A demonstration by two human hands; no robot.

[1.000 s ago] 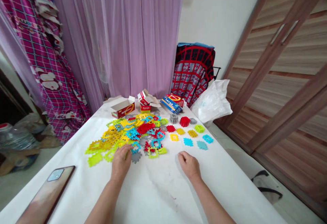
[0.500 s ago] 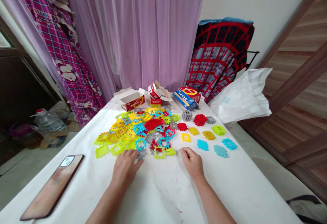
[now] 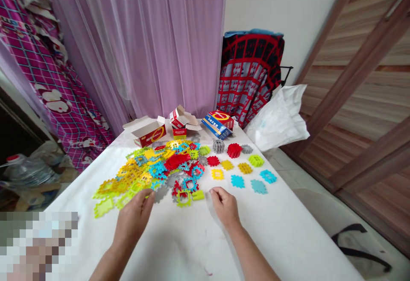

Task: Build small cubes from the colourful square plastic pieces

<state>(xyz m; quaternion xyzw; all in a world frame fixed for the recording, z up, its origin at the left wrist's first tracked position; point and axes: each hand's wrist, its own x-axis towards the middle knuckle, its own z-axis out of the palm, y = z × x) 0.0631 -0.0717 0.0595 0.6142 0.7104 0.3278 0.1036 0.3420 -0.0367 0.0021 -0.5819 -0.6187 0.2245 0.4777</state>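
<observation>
Interlocking plastic building pieces with notched edges lie in a mixed pile on the white table. My left hand (image 3: 133, 218) is at the pile's near edge, thumb and fingers pressed together. Beside its fingertips are a grey piece (image 3: 162, 194) and a lime-green piece (image 3: 104, 207). My right hand (image 3: 225, 208) is curled closed just right of a small lime-green connector (image 3: 197, 194) and a lime-green square frame (image 3: 183, 198). Whether either hand holds anything is hidden. A red piece (image 3: 177, 162) lies atop the pile.
Sorted to the right are a grey stack (image 3: 218, 146), a red stack (image 3: 234, 150), a yellow frame (image 3: 217, 174) and a blue piece (image 3: 237, 181). Behind stand an open red box (image 3: 150, 137) and a blue box (image 3: 217, 126). A white bag (image 3: 277, 118) hangs at the right edge.
My left hand has gone from spread fingers at the pile's edge to a closed pinch. The right hand stays closed. The view has turned to the right.
</observation>
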